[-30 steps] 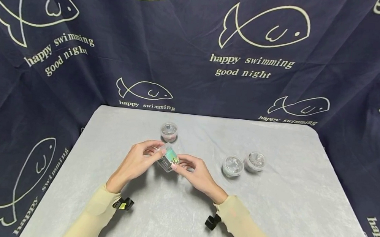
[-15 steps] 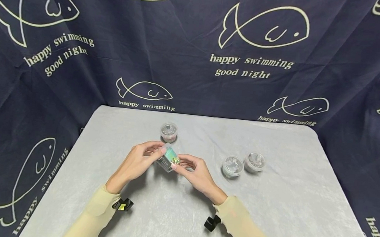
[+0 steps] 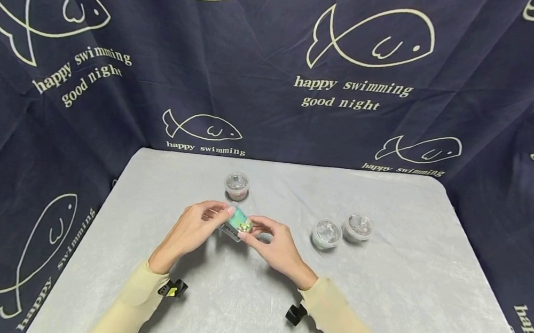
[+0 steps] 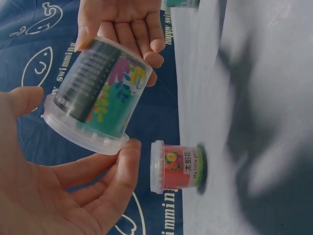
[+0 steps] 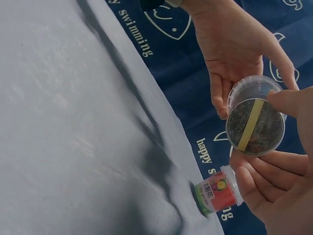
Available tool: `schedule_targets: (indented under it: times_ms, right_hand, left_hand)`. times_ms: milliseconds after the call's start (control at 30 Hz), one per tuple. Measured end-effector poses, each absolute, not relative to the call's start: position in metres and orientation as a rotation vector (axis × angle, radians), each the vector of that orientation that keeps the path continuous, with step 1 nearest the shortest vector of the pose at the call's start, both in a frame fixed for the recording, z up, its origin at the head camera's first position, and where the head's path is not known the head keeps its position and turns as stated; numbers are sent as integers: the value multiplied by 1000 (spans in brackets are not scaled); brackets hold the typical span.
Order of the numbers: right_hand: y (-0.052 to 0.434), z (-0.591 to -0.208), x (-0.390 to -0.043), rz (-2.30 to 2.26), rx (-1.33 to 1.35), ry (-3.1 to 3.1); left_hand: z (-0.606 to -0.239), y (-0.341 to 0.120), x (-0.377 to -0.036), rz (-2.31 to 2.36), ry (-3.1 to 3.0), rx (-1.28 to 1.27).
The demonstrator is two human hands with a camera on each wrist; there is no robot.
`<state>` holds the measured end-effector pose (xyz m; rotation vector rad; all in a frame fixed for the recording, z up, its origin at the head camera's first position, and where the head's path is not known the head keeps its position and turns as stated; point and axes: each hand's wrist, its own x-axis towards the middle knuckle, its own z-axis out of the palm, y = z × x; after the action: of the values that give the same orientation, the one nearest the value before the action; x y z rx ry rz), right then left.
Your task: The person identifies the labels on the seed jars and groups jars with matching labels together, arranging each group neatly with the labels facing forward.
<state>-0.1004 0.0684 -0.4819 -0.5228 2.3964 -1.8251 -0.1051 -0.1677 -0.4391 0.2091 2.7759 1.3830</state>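
A clear plastic planting cup (image 3: 241, 221) is held tilted above the table between both hands. Its wrapper (image 4: 105, 88) has a dark printed panel and a teal, leafy picture. My left hand (image 3: 197, 226) grips the cup around its wide lid (image 4: 85, 131), thumb on one side and fingers on the other. From the opposite side, my right hand (image 3: 275, 242) pinches the base end. The right wrist view faces that round base (image 5: 257, 126), where dark matter shows behind a yellow strip. Just beyond the hands stands a lidded cup with a red label (image 4: 178, 166).
Two more lidded clear cups stand side by side to the right, the nearer one (image 3: 327, 234) slightly left of the other (image 3: 358, 228). A grey cloth (image 3: 252, 315) covers the table. Behind it hangs a navy curtain (image 3: 276, 71) printed with fish.
The held cup has turned a little between the fingers, bringing more of its coloured picture into the head view. Both hands stay in nearly the same place, and the standing cups are unmoved.
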Motion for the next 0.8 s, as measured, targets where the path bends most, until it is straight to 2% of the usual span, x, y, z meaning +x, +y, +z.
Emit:
schedule_targets:
  times_ms: [333, 800]
  right_hand:
    - [67, -479, -98, -1806, -508, 2442]
    - [70, -479, -98, -1759, -553, 2457]
  left_hand:
    - [-438, -166, -104, 1336, 2786, 148]
    - [-440, -169, -105, 1384, 2787, 211]
